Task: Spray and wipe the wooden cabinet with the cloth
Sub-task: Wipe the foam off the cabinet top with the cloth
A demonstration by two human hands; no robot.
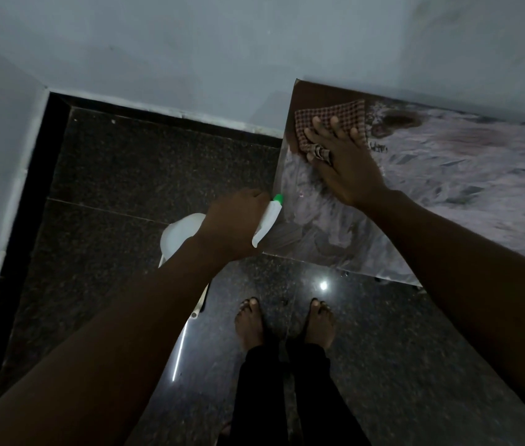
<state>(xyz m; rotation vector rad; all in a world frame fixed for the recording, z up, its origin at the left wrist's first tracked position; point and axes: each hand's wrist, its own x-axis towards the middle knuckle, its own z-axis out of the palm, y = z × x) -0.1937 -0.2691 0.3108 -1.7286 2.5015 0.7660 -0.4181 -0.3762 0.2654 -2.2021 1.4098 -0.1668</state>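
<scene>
The wooden cabinet's top [447, 175] fills the right side, dusty grey with a clean brown patch at its far left corner. A red-and-white checked cloth [332, 119] lies on that corner. My right hand [341, 156] presses it flat, fingers spread straight, with a bunched fold of cloth under the thumb. My left hand [235, 220] grips a white spray bottle [180, 236] beside the cabinet's left edge. The bottle's white trigger head with its green nozzle [278, 198] points toward the cabinet top. The bottle's body hangs below my wrist.
A pale wall [190, 53] runs behind the cabinet and down the left, with a black skirting strip [45, 188]. Dark speckled granite floor [126, 188] lies left of the cabinet. My bare feet [283, 323] stand close to the cabinet's front edge.
</scene>
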